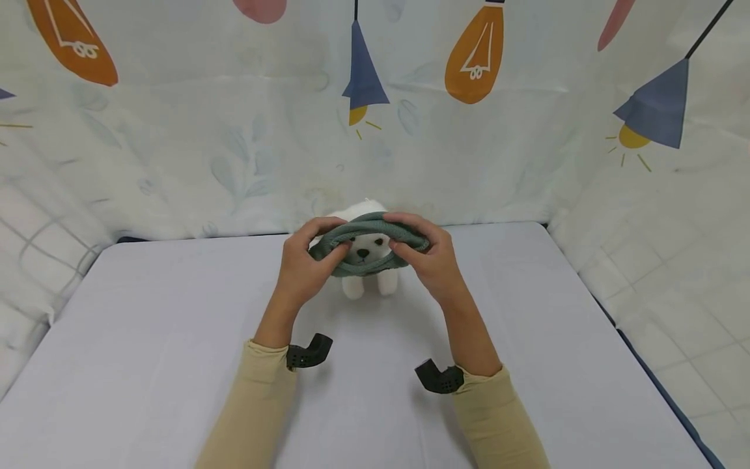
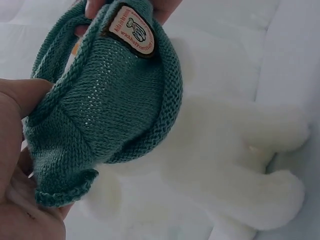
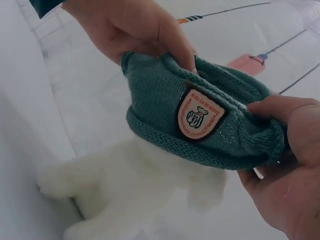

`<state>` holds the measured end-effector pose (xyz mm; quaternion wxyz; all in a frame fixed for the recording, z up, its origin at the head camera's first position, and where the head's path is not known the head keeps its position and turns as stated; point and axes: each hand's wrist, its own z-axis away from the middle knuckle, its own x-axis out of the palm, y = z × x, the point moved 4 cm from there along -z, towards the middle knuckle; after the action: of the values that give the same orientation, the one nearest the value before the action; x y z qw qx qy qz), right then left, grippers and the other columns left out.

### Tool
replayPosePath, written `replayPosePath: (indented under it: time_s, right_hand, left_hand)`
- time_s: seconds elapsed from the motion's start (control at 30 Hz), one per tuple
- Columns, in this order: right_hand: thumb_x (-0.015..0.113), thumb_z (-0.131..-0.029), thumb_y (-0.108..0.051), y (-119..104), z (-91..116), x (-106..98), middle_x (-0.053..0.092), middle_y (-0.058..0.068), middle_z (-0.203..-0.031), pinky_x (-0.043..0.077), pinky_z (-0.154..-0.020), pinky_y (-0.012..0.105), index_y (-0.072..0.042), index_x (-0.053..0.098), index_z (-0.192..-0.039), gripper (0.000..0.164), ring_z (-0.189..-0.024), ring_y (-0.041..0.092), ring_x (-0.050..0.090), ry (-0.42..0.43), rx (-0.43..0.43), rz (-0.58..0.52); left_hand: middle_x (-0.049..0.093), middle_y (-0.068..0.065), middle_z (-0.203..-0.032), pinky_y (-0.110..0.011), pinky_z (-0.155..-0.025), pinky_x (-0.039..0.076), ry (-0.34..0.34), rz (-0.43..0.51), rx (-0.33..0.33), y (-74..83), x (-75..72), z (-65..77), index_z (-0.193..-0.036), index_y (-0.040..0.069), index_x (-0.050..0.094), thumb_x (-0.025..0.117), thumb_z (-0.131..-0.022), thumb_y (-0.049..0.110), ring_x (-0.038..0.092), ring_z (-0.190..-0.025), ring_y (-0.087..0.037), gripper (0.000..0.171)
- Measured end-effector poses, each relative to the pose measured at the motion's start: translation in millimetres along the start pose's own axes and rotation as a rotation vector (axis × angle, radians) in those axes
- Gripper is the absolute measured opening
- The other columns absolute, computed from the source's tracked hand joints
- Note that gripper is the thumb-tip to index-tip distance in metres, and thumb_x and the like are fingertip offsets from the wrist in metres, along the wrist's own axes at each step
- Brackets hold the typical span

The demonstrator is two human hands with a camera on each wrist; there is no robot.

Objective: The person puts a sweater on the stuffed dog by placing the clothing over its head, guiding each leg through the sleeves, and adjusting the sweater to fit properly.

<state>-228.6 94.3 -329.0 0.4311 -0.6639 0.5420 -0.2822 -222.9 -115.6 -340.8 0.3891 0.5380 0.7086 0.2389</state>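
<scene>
A small green knitted sweater (image 1: 370, 225) is stretched between my two hands. My left hand (image 1: 300, 264) pinches one side of its rolled opening between thumb and fingers. The other side is pinched by my right hand (image 1: 435, 264). Through the opening, in the head view, the dark eyes and nose of a white plush animal (image 1: 363, 253) show. Its two pale legs (image 1: 353, 287) stick out below the knit. Both wrist views show the plush body (image 2: 215, 155) behind the sweater. A sewn patch (image 3: 200, 114) with a small figure and red lettering sits on the knit.
The plush is near the back edge of a white-covered table (image 1: 176, 365). Behind it hangs a pale cloth (image 1: 263, 130) printed with lamps and bulbs, continuing along both sides. Each wrist wears a black camera mount (image 1: 309, 352).
</scene>
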Motion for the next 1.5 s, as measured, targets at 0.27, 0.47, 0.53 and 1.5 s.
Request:
replayPosePath:
  time_s: [0.27,0.47,0.53,1.5]
  right_hand:
    - [0.071,-0.085,-0.01,8.8,-0.6,-7.7,0.065,0.004,-0.106,0.052,-0.079,0.036,-0.027,0.056,-0.133,0.053,-0.097,0.019,0.059,-0.035,0.043,0.424]
    - [0.073,-0.083,-0.008,16.2,-1.6,-9.2,0.064,0.006,-0.103,0.049,-0.088,0.04,-0.02,0.057,-0.132,0.054,-0.101,0.02,0.055,-0.067,0.027,0.607]
    - [0.074,-0.082,-0.007,18.8,-1.7,-9.3,0.062,0.006,-0.105,0.048,-0.085,0.04,-0.019,0.058,-0.131,0.053,-0.101,0.021,0.052,-0.054,0.012,0.648]
    - [0.049,-0.073,0.025,50.5,-3.9,4.1,0.052,0.002,-0.144,0.04,-0.11,0.043,-0.014,0.061,-0.13,0.07,-0.137,0.019,0.045,0.008,-0.166,0.452]
  left_hand:
    - [0.068,-0.001,-0.112,-0.026,-0.093,0.045,-0.07,-0.036,0.001,-3.9,0.1,0.9,-0.118,0.016,0.065,0.076,-0.083,0.01,0.061,-0.103,-0.012,0.037]
    - [0.065,-0.004,-0.108,-0.033,-0.093,0.045,-0.118,-0.13,0.06,-6.2,0.0,0.6,-0.113,0.012,0.065,0.075,-0.079,-0.001,0.06,-0.103,-0.016,0.038]
    - [0.062,-0.005,-0.109,-0.038,-0.093,0.044,-0.105,-0.168,0.074,-8.0,-0.7,0.0,-0.109,0.011,0.064,0.073,-0.076,-0.005,0.056,-0.106,-0.02,0.037]
    - [0.061,-0.007,-0.129,-0.042,-0.106,0.042,-0.022,-0.248,0.077,-31.2,7.0,3.8,-0.123,0.011,0.061,0.059,-0.072,-0.021,0.053,-0.124,-0.026,0.061]
